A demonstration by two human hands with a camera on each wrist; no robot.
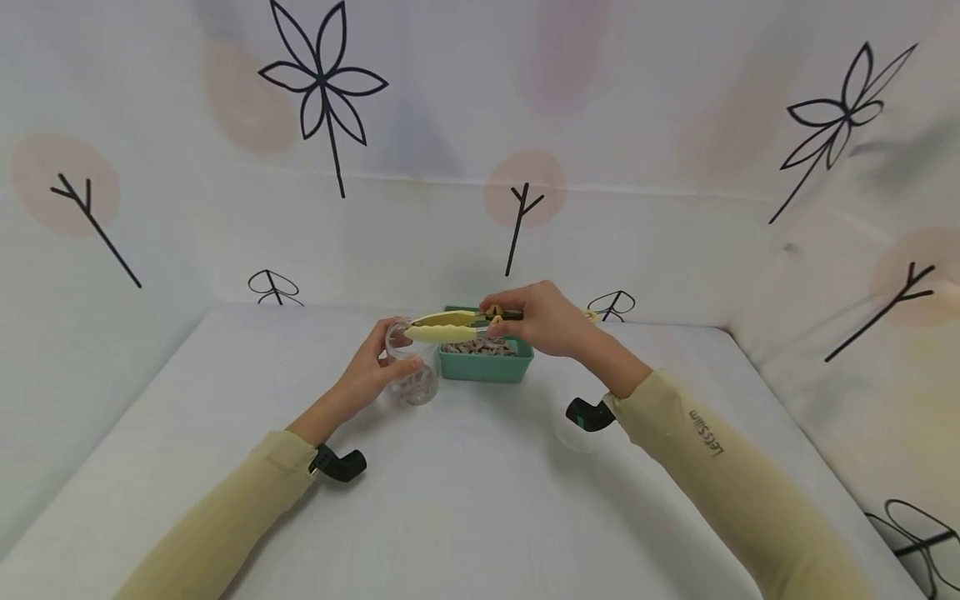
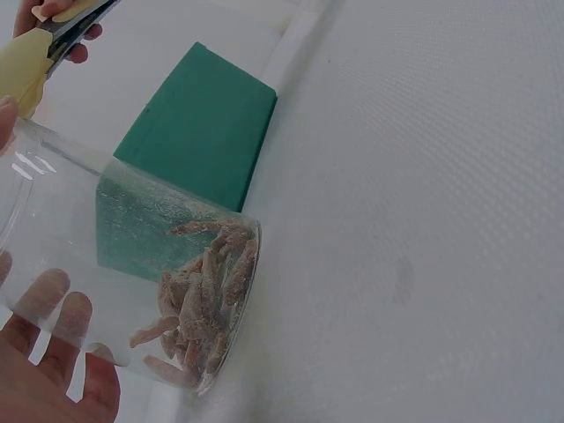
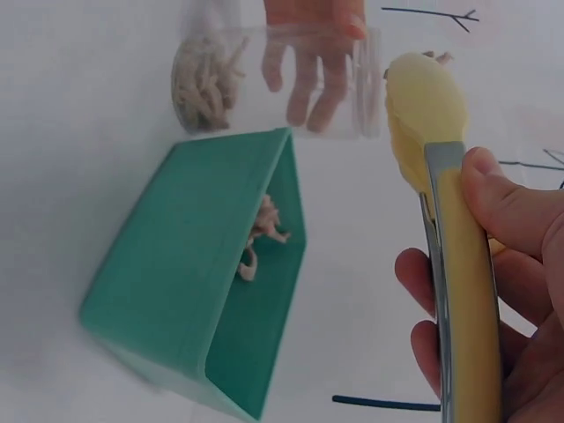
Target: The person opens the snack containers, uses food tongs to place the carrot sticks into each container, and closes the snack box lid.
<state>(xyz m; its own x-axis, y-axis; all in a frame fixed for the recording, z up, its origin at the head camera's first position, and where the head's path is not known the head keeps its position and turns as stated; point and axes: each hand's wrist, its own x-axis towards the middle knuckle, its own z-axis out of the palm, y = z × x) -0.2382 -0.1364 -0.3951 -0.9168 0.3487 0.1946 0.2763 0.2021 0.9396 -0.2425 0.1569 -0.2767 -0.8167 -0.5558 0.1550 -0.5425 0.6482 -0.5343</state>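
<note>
My left hand [image 1: 360, 379] grips a clear jar [image 1: 422, 371] around its side, fingers and thumb spread over the wall. Brownish, dusty-looking strips [image 2: 203, 308] lie in the bottom of the jar. My right hand [image 1: 551, 321] holds metal tongs [image 3: 467, 291] with yellow scalloped tips, thumb on one arm and fingers around the other. The tips are at the jar's mouth, nearly together, and a small brownish bit [image 3: 441, 57] shows at their end. Beside the jar stands a green rectangular container [image 1: 483, 369] with more of the strips [image 1: 472, 347] inside.
A faint clear disc [image 1: 573, 437] lies on the white table [image 1: 480, 500] under the right wrist. A black wrist camera [image 1: 341, 465] sits on the left cuff and another [image 1: 588, 414] on the right. Behind the table hangs a pale cloth [image 1: 420, 242] with plant drawings.
</note>
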